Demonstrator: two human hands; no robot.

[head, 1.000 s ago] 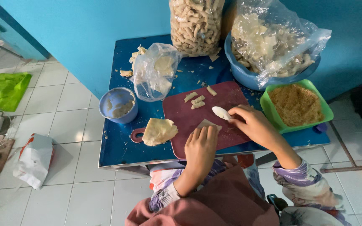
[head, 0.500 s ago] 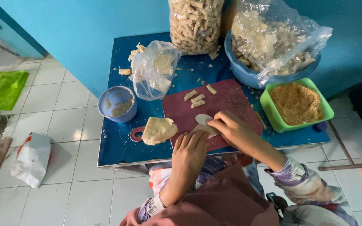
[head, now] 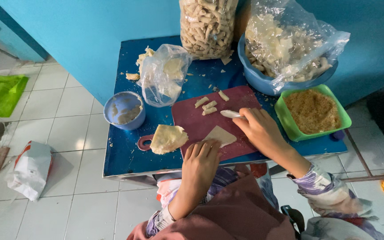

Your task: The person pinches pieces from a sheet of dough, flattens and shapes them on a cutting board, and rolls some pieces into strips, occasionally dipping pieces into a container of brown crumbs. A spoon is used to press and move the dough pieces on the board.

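Our right hand [head: 259,129] was out over the dark red cutting board [head: 241,95], fingers pinched shut on one white spoon [head: 230,114] whose bowl pointed left, just beside the rolls. Our left hand [head: 201,158] lay flat at the board's near edge, fingers loosely open and holding nothing, fingertips [head: 207,146] touching the near corner of one pale wrapper sheet [head: 220,135] spread flat on the board between our two hands. Up the board we counted four small finished rolls [head: 209,106], three bunched together and one a little apart to the right. Off the board's left edge, half over its ring handle, sat one stack of folded wrappers [head: 167,138]. Further left we had one blue cup [head: 124,110] with a grey paste in it, standing on the blue table [head: 121,155]. Behind it slumped one clear plastic bag [head: 163,75] with pale pieces inside, a few scraps loose beside it. To the right we saw one green tray of brown crumbs [head: 313,111], close to our right hand. At the back stood one tall clear bag of stick-shaped rolls [head: 206,26] and one blue bowl [head: 263,80] lined with another clear bag of pale pieces. Down on the tiled floor we counted one white sack [head: 28,169] and one green cloth [head: 0,92], both well apart from the table.
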